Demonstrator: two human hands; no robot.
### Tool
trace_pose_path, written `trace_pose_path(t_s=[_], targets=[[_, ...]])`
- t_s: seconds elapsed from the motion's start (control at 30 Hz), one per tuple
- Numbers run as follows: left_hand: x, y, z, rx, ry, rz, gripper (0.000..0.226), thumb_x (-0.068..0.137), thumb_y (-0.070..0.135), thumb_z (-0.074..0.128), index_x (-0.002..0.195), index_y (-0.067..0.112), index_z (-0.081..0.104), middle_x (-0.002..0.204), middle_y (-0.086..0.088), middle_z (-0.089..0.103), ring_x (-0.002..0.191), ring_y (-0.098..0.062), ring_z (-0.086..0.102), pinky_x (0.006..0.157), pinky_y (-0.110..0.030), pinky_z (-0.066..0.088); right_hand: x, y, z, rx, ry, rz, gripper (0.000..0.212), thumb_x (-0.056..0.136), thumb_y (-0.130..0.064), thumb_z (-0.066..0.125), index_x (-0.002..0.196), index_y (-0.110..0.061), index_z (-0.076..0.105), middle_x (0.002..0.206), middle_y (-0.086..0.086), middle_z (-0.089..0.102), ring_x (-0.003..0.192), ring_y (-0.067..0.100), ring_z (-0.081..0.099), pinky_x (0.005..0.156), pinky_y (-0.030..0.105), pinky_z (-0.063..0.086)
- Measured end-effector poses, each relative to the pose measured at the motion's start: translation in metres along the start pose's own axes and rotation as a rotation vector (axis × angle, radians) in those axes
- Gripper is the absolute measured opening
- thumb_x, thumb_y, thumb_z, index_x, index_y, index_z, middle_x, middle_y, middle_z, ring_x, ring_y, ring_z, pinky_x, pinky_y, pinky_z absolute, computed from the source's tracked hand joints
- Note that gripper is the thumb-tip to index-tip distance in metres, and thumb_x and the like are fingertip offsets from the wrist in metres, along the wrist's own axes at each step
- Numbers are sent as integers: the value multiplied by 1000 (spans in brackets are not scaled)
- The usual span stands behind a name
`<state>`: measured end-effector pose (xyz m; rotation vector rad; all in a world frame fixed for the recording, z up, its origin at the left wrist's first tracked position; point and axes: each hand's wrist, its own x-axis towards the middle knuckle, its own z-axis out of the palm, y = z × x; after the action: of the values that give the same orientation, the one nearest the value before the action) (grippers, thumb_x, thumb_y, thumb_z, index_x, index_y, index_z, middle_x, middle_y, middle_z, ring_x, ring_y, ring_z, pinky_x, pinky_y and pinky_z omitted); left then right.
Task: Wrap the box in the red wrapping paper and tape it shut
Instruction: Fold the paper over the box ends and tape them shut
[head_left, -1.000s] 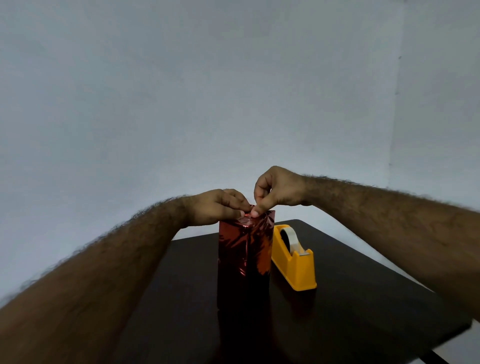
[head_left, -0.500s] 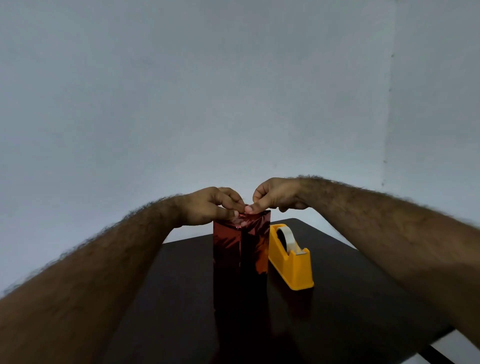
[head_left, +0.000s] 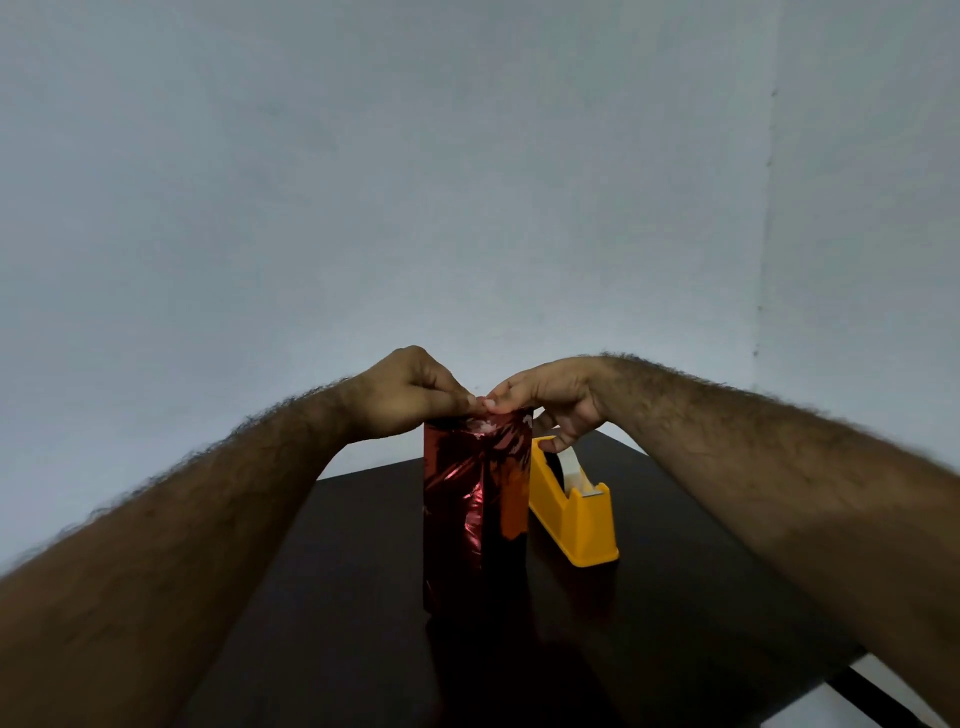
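1. Both hands meeting at the top of the wrapped box (head_left: 475, 514), fingertips nearly touching each other. Left hand (head_left: 402, 395) curled, thumb and forefinger pinching the upper edge of the red wrapping paper (head_left: 470, 467). Right hand (head_left: 550, 400) likewise pinching the paper's top edge from the other side, lower fingers hanging loose behind the box, just above the tape dispenser (head_left: 571, 504).
2. Probably held so to gather the loose paper over the box's upper end and flatten it into a fold before taping; a two-sided pinch keeps the shiny foil from springing back.
3. Box standing upright on its end, near the middle of the desk (head_left: 363, 597), sides already covered in crinkled red foil with a vertical seam facing the camera. Top end not yet closed, as far as can be judged; whether any tape sits on the seam cannot be told.
4. Yellow dispenser just right of the box, almost touching it, clear tape roll mounted and cutter end pointing toward the camera. Likely parked there for a short one-handed reach while the other hand holds the fold.
5. Desk dark, glossy, faintly mirroring the box at its base; its far corner lies behind the box.
6. Behind the box, a plain pale grey wall (head_left: 467, 182), with a vertical corner line far right of the box. Dim, even light.
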<state>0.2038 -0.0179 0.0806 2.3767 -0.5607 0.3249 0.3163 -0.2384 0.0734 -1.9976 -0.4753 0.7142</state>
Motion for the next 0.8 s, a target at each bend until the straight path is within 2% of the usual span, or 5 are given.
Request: trace_pose_path(t_s=[0.07, 0.27, 0.43, 0.63, 0.8], targets=[[-7, -2, 3, -74, 25, -19, 62, 78, 60, 82, 98, 1, 83, 106, -19, 80, 111, -31, 75, 109, -53, 53, 0, 1, 4, 31, 20, 15, 41, 78, -38, 88, 116, -26, 77, 113, -6, 61, 96, 16, 59, 71, 33, 49], [-27, 1, 19, 42, 204, 96, 35, 68, 40, 99, 90, 18, 83, 93, 5, 80, 97, -11, 76, 98, -38, 58, 4, -1, 13, 60, 111, 56, 31, 81, -39, 87, 105, -21, 79, 114, -3, 68, 101, 17, 62, 81, 36, 46], [-39, -7, 31, 138, 330, 114, 36, 89, 24, 83, 125, 23, 76, 107, 11, 79, 102, 1, 72, 90, -13, 53, 2, -1, 23, -39, 240, -2, 27, 90, -45, 78, 100, -21, 72, 98, -4, 68, 92, 15, 65, 77, 35, 48], [-44, -15, 40, 90, 375, 63, 35, 93, 26, 60, 123, 25, 78, 112, 14, 78, 106, -2, 71, 94, -23, 56, 6, 10, 42, -151, 424, -613, 28, 103, -45, 61, 117, -28, 77, 125, -10, 71, 121, 10, 63, 97, 29, 52], [-55, -29, 44, 20, 436, 42, 29, 105, 22, 54, 123, 25, 76, 120, 12, 74, 116, 5, 63, 102, -29, 52, 1, 22, 52, -389, 303, -704, 32, 101, -48, 64, 127, -33, 75, 123, -12, 75, 114, 0, 68, 101, 25, 55]])
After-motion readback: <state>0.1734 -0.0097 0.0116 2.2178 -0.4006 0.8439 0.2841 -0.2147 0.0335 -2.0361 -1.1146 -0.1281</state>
